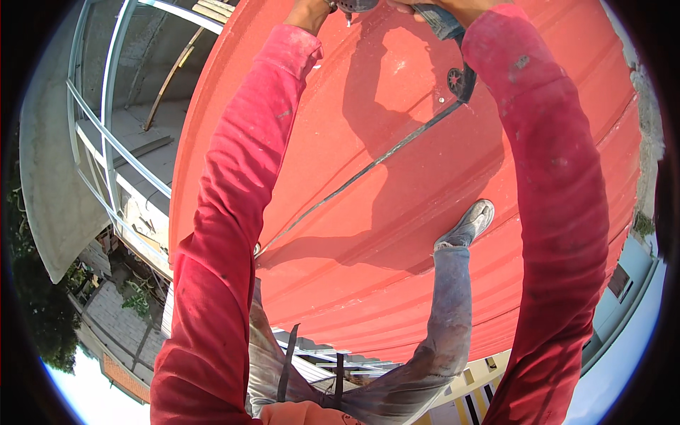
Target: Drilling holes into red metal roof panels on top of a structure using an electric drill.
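At the top edge, my right hand (466,8) is closed around the dark grip of a corded power tool (440,23). Much of the tool lies outside the picture, so its exact kind does not show. My left hand (309,14) is beside a dark rounded part with a small metal tip (348,20); its fingers are cut off by the frame. From the tool's black lower end a dark cord (375,161) runs down and left across the red ribbed metal roofing sheet (411,304). Shadows of my arms and body fall on the sheet.
My shoe (473,223) stands on the roofing. Past its left edge is a drop, with a light metal frame (110,142) and a concrete floor (159,142) below. A rough wall edge (648,142) borders the right side. Dark straps (287,365) hang near my waist.
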A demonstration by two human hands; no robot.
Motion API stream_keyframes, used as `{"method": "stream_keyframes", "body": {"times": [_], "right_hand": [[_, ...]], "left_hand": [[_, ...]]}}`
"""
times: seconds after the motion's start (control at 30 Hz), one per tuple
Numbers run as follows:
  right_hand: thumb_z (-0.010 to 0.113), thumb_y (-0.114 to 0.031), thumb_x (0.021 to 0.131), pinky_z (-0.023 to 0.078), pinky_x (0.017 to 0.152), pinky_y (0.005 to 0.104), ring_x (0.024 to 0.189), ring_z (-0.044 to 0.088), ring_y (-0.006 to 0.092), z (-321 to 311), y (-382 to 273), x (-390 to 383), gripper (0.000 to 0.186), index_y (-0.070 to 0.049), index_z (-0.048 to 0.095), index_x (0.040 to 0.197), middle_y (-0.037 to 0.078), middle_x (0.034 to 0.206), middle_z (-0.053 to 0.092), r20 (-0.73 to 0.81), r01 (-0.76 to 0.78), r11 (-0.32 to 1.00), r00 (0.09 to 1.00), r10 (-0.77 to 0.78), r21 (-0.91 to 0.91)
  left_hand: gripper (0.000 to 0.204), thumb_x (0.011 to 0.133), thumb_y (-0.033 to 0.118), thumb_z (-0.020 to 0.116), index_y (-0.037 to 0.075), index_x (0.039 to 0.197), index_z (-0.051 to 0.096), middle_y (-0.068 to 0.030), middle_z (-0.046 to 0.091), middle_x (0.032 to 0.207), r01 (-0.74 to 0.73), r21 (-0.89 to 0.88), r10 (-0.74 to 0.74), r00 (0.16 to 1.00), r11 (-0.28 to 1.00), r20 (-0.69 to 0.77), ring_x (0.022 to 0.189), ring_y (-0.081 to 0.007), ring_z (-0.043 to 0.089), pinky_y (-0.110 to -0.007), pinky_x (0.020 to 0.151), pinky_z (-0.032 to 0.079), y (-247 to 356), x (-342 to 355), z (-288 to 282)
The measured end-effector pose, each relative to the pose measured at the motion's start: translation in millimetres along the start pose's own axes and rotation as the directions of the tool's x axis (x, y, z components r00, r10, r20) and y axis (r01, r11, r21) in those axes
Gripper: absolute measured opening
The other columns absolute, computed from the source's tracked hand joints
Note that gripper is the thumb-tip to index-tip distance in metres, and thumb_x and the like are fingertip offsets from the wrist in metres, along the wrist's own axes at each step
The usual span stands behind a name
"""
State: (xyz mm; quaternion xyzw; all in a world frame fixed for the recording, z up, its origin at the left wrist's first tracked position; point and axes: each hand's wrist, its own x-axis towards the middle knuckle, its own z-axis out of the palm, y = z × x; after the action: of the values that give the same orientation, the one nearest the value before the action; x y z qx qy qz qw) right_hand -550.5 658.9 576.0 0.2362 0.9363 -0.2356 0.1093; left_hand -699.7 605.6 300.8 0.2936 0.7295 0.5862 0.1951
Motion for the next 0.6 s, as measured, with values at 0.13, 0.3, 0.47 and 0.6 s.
{"method": "stream_keyframes", "body": {"times": [0.13,0.3,0.47,0.6], "right_hand": [[0.079,-0.025,0.087,0.055,0.072,0.0414,0.081,0.072,0.0292,-2,-3,6,0.053,-0.002,0.058,0.129,0.016,0.089,0.072,0.006,-0.005,1.000,1.000,0.006,-0.018],[0.079,-0.025,0.087,0.055,0.072,0.0416,0.082,0.072,0.0294,9,8,17,0.053,-0.002,0.057,0.129,0.016,0.089,0.072,0.024,-0.026,0.999,0.999,0.028,-0.046],[0.079,-0.025,0.087,0.055,0.072,0.0417,0.082,0.072,0.0297,52,37,24,0.053,-0.002,0.057,0.129,0.016,0.090,0.073,0.032,-0.033,0.996,0.999,0.036,-0.088],[0.079,-0.025,0.087,0.055,0.072,0.0418,0.083,0.072,0.0299,90,54,14,0.053,-0.002,0.057,0.129,0.016,0.090,0.073,-0.008,-0.055,0.997,0.998,0.055,-0.049]], "left_hand": [[0.034,0.094,0.012,0.056,0.008,0.128,0.061,-0.0138,0.068,0.115,0.011,-0.059,-0.013,0.999,0.998,-0.040,0.108,-0.0334,0.064,-0.041,0.095,0.053,6,10,6],[0.037,0.094,0.014,0.056,0.009,0.130,0.061,-0.0143,0.068,0.118,0.021,-0.139,-0.033,0.996,0.990,-0.080,0.111,-0.0347,0.064,-0.042,0.097,0.052,12,17,20],[0.040,0.094,0.016,0.055,0.010,0.133,0.060,-0.0149,0.069,0.121,0.038,-0.236,-0.084,0.978,0.971,-0.188,0.114,-0.0360,0.064,-0.043,0.100,0.052,4,-9,37],[0.042,0.094,0.017,0.055,0.011,0.135,0.060,-0.0154,0.069,0.123,0.001,-0.266,-0.075,0.960,0.964,-0.269,0.116,-0.0370,0.064,-0.043,0.102,0.051,-9,-33,49]]}}
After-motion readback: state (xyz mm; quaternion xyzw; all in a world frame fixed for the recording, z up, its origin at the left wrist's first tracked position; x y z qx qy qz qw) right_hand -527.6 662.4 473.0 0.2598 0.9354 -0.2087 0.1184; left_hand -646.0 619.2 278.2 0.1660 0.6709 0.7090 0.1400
